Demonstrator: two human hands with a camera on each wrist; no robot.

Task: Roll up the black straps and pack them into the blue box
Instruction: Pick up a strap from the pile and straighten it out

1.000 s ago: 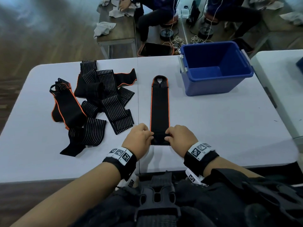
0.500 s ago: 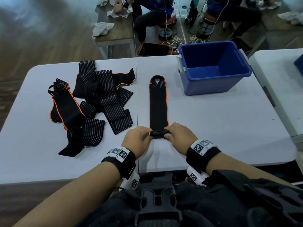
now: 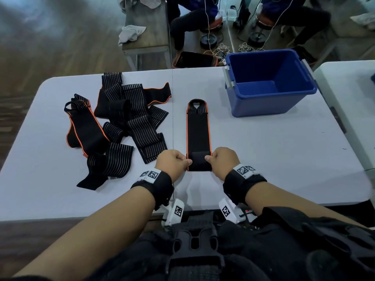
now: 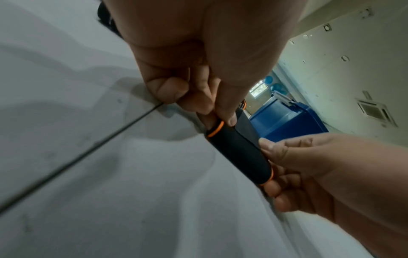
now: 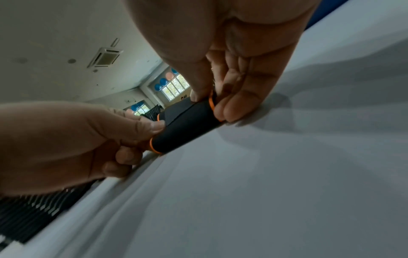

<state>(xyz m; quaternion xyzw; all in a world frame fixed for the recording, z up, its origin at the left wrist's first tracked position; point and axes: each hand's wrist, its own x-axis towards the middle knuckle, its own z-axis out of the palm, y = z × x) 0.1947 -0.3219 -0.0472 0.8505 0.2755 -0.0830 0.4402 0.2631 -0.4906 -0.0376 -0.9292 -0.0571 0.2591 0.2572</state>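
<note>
Centrally, both hands' fingers (image 3: 187, 161) pinch the strap (image 3: 197, 134) roll's orange edges, bare table (image 3: 274, 151) on the right.

In the head view, the near end of the strap (image 3: 197, 134) is folded over itself, so the layers beneath cannot be seen, and both hands cover its side edges. The fingertips of the left hand (image 3: 172, 164) and right hand (image 3: 224, 162) curl under and out of sight. In the heap of loose straps (image 3: 121, 126), overlaps hide where one ends and another begins. The table (image 3: 284, 159) is cut off at the right. The blue box (image 3: 269, 102) hides its far outer wall.
</note>
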